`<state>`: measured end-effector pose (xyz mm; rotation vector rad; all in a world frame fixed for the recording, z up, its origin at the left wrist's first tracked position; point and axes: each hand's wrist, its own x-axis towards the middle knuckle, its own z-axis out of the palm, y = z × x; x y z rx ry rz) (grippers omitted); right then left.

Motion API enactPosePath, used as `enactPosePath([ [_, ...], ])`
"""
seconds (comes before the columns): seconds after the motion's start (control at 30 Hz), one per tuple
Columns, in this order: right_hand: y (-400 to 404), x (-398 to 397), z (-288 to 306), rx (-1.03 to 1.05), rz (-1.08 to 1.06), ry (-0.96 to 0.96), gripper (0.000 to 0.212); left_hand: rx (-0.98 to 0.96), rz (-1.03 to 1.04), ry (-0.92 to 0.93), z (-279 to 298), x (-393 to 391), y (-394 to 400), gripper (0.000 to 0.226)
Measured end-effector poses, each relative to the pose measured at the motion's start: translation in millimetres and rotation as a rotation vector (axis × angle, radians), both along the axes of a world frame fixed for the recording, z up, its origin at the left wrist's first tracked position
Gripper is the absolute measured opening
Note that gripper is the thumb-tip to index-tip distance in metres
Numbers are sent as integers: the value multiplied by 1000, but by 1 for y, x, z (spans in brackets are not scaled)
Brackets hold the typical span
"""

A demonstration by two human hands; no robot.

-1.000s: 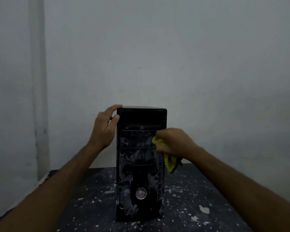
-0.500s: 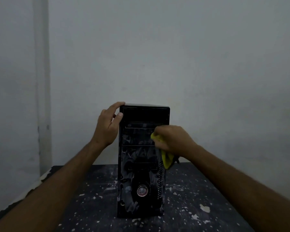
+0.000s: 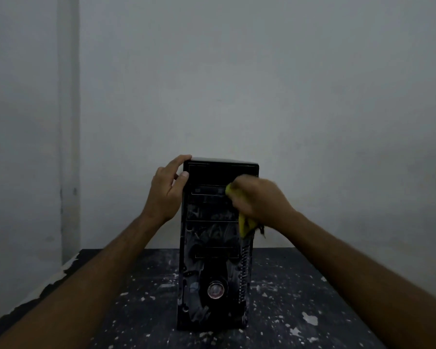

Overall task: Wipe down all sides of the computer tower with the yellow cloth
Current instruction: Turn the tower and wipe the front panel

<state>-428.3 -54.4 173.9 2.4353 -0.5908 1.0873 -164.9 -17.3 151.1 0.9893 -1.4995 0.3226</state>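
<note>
A black computer tower [image 3: 213, 260] stands upright on the dark table, its front panel facing me, with a round button low on it. My left hand [image 3: 167, 191] grips the tower's top left corner, fingers over the top edge and thumb on the front. My right hand [image 3: 256, 200] holds the yellow cloth [image 3: 244, 224] bunched against the upper right of the front panel. Most of the cloth is hidden under that hand; a yellow tail hangs below it.
The dark table [image 3: 300, 298] is speckled with white paint and chipped along its left edge [image 3: 68, 267]. A plain grey wall [image 3: 287, 96] rises right behind the tower, with a vertical ridge [image 3: 68, 122] at the left.
My right hand with the cloth has slid upward along the right side of the front panel. My left hand keeps its hold on the top left corner.
</note>
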Motion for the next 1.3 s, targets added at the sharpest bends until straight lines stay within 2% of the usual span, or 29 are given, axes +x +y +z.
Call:
enactPosePath([
  [0.07,4,1,-1,33,-50,235,23,7,7,-6,0,2,-2,40],
  [0.1,4,-1,4,43,-60,205,24,10,3,-4,0,2,-1,40],
  [0.2,-2,0,8,-9,-8,-136,20,7,-6,1,0,0,-3,40],
  [0.23,2,5,5,-20,-1,-121,19,10,-8,4,-1,0,-4,40],
  [0.33,7,12,-5,21,-18,187,21,22,-5,-5,0,6,-6,41],
  [0.37,8,10,1,35,-40,186,22,24,-4,-7,0,6,-5,41],
  [0.47,1,8,9,-7,-19,-74,22,7,4,-2,-1,1,-2,41],
  [0.5,6,11,6,-5,-16,-74,21,3,5,1,-1,-1,0,41],
  [0.6,9,15,-1,53,-22,189,22,-2,18,-4,-1,-2,4,42],
  [0.63,10,12,4,67,-41,194,23,-5,21,-10,-1,-3,6,42],
  [0.73,3,10,13,26,-18,-69,21,-4,20,1,-1,-5,5,42],
  [0.77,6,13,11,24,-9,-77,21,0,20,3,-1,-6,5,42],
  [0.87,10,19,6,84,-5,152,19,6,19,0,-1,-4,7,43],
  [0.9,10,18,11,104,-18,149,19,10,25,2,-1,-5,8,43],
  [1.0,5,18,21,91,21,-77,19,7,21,8,-1,-8,11,43],
  [1.03,9,21,20,91,28,-44,19,10,20,6,-1,-9,12,43],
  [1.13,17,31,8,150,-24,235,18,28,14,-4,-1,-4,8,41],
  [1.17,16,31,9,158,-30,207,19,29,17,-5,0,-1,7,41],
  [1.27,13,31,11,89,39,-92,20,21,-4,-3,-2,-3,6,40],
  [1.3,15,34,9,86,47,-64,20,21,-5,1,-2,-4,8,40],
])
